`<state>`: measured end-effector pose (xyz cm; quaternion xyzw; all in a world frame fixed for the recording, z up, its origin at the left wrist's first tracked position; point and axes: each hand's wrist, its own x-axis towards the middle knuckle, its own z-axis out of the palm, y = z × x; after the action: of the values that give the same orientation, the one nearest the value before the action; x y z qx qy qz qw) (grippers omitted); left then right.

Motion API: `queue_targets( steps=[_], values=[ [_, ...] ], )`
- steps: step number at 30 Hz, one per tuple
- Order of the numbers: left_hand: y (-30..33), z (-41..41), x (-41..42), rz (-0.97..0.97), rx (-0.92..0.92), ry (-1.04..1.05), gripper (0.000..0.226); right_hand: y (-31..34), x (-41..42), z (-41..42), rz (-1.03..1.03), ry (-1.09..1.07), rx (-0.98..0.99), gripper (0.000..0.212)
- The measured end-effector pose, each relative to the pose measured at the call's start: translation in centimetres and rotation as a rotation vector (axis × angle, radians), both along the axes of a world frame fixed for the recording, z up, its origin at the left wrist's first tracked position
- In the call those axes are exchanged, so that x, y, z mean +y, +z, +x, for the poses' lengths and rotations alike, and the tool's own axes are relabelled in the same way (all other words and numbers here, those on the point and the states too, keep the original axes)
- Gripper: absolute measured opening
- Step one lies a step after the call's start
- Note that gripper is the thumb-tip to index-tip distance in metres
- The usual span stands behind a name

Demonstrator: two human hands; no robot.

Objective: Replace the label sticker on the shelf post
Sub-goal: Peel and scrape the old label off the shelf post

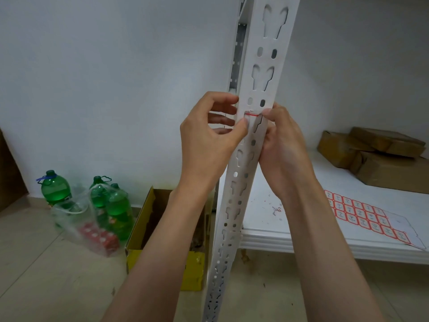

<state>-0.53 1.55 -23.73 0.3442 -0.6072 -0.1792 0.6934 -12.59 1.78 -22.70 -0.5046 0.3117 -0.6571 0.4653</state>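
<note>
left hand (210, 138): raised at the shelf post (249, 145), palm facing right, thumb tip pressed on the post face at the label sticker's left end; fingers curl round the post's left edge, tips hidden behind it — grips the post.
right hand (282, 145): mirrors it on the post's right edge, thumb tip at the sticker's right end, other fingers wrapped behind the post; gripping the post too.
label sticker (251, 114): on the post front just below a pair of oval holes, between the two thumbs; only a thin red-edged strip shows, cannot tell if it is flat or half peeled.
shelf post: white painted metal angle, punched with keyhole slots and oval holes, runs top to bottom of the view, leaning slightly.
shelf board (301, 238): white, ribbed front edge, meets the post low on its right; small scraps lie on it near the post.
sticker sheet (369, 216): red-bordered labels in rows, flat on the board near its front edge, right of the right forearm, one corner over the edge.
cardboard boxes (376, 154): brown, stacked at the back right of the board.
open room: bare wall left of the post; tiled floor below.
yellow box (192, 270): open carton on the floor just left of the post base.
green bottles (92, 201): plastic, some inside a clear bag, by the wall, far left.
</note>
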Motion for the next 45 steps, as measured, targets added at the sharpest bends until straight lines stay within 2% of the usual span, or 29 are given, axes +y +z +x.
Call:
queue_targets(
  steps=[5, 13, 18, 23, 26, 31, 37, 45],
  values=[
    [-0.3, -1.9, -0.1, 0.213, 0.193, -0.193, 0.021, 0.3, 0.0, -0.1, 0.034, 0.061, -0.050, 0.056],
    [-0.7, -3.0, -0.2, 0.274, 0.298, -0.314, 0.024, 0.0, -0.6, -0.6, 0.039, 0.099, -0.022, 0.056],
    [-1.1, -2.6, -0.4, 0.260, 0.254, -0.330, 0.028, -0.4, -1.2, -1.5, 0.067, 0.147, -0.039, 0.045],
    [-1.4, -2.2, -0.6, 0.226, 0.173, -0.321, 0.031, -0.2, -0.7, -0.9, 0.028, 0.152, -0.049, 0.068],
    [-1.5, -2.1, -0.6, 0.219, 0.151, -0.330, 0.031, -0.2, -0.8, -0.9, 0.009, 0.144, -0.057, 0.065],
    [-1.3, -2.3, -0.7, 0.229, 0.162, -0.330, 0.029, -0.3, -1.3, -1.3, 0.015, 0.160, -0.049, 0.056],
    [-1.0, -2.9, -0.9, 0.251, 0.252, -0.316, 0.023, -0.3, -1.0, -0.9, -0.011, 0.158, -0.041, 0.062],
    [-1.5, -2.7, -1.0, 0.239, 0.240, -0.330, 0.029, -0.3, -1.0, -0.9, -0.019, 0.156, -0.044, 0.063]
  ],
)
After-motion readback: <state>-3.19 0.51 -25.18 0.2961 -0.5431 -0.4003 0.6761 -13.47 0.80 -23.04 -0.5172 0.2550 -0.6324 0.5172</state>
